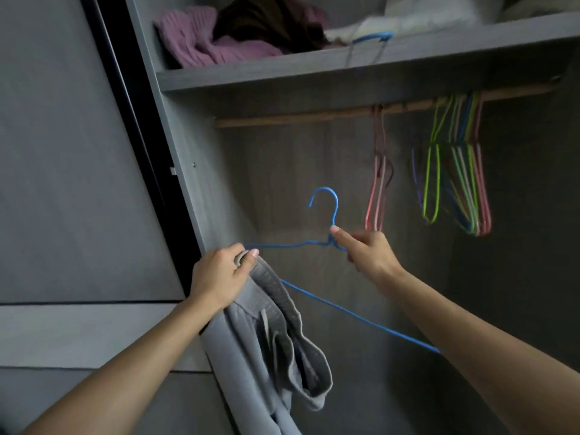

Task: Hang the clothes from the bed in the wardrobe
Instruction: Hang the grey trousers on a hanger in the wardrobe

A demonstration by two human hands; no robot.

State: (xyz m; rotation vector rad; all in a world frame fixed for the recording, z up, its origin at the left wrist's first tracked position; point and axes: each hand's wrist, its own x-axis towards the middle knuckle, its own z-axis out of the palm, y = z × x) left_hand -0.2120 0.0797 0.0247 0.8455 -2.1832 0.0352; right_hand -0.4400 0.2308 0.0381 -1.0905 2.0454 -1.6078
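A blue wire hanger [326, 211] is held up inside the open wardrobe, hook upward. My right hand [365, 249] pinches it at the neck below the hook. My left hand [221, 276] grips the waistband of grey trousers [266, 343] together with the hanger's left end. The trousers hang down from that end, and the hanger's lower bar [361, 318] runs bare to the right. The wooden rail [298, 117] lies above and behind the hanger.
Several empty hangers, pink [378, 189] and a mixed green, blue and pink bunch [455, 183], hang on the rail's right part. The shelf [282, 73] above holds a purple knit [201, 39], dark clothes and another blue hanger [372, 37]. A grey sliding door [69, 171] stands left.
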